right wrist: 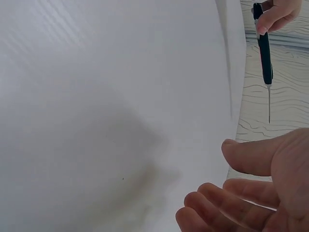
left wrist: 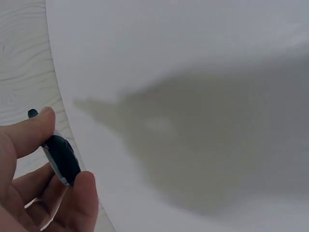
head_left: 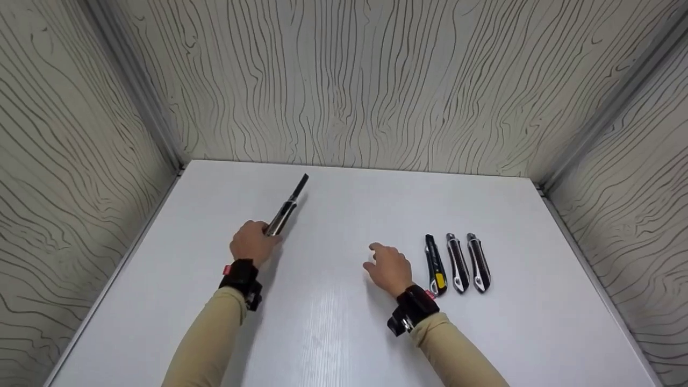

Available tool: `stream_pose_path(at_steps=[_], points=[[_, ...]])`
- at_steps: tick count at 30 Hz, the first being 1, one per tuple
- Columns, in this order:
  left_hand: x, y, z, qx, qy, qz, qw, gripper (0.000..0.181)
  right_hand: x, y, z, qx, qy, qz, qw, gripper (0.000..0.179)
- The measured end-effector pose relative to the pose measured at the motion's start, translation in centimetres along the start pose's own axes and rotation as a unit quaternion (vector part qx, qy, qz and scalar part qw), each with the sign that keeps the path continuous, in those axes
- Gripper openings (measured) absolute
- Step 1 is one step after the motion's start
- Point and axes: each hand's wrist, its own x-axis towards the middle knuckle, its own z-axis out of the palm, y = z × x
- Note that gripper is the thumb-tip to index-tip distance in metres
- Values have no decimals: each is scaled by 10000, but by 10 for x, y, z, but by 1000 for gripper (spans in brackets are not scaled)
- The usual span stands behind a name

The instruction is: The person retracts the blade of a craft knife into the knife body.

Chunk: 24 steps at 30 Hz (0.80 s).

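My left hand grips a utility knife by its handle, above the left half of the table. The dark blade extends far out of it, pointing up and to the right in the head view. In the left wrist view, thumb and fingers pinch the dark handle seen nearly end-on. My right hand hovers over the table with fingers loosely bent, holding nothing. Just right of it lies a black utility knife with a yellow slider. In the right wrist view, the held knife shows its thin blade edge-on.
Two more utility knives with dark, silver-trimmed handles, a middle one and a rightmost one, lie side by side on the white table. Wood-grain panels stand behind the table and on both sides.
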Motion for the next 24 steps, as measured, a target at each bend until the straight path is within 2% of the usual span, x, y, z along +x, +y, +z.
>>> stream_pose_path(at_steps=[11,19,21,22,24], points=[[-32,47,41,-410,-268,472,9977,36,-1,24,-15,196,43,157,9997,43],[-65,84,68,-586,-380,1057,9919,38,7,28,-21,1151,81,333,9928,53],[-73,91,74,-568,-368,1204,9904,38,8,28,-22,1600,-33,399,9863,52],[-76,94,76,-557,-363,1257,9898,38,9,29,-21,1921,-138,470,9802,52],[-83,100,82,-481,-354,1345,9891,38,10,30,-21,2655,-359,639,9613,50]])
